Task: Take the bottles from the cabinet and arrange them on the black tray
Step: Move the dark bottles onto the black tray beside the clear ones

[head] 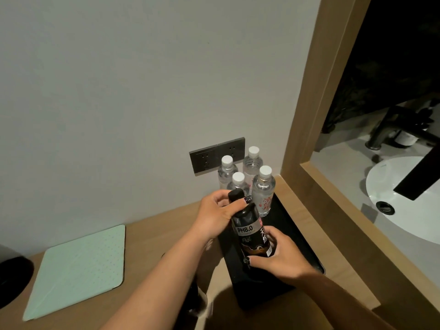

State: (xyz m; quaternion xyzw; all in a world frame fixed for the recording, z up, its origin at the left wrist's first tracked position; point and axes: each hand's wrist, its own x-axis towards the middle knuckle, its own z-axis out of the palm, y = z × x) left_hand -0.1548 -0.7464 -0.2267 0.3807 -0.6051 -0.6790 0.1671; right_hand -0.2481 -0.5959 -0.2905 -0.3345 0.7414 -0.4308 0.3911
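Note:
A black bottle (252, 232) with a "PH8.0" label is held tilted over the black tray (292, 232). My left hand (219, 215) grips its neck just below the black cap. My right hand (283, 258) holds its lower end. Several clear water bottles (263, 189) with white caps stand upright in a cluster at the tray's far end, against the wall. The near half of the tray is partly hidden by my hands and the black bottle.
The tray lies on a wooden counter (166, 225). A mint-green folded tablet cover (78, 267) lies at the left, a dark round object (12, 279) at the far left edge. A grey socket panel (214, 153) is on the wall. Right of the wooden frame (316, 115) are a white sink (404, 201) and faucet.

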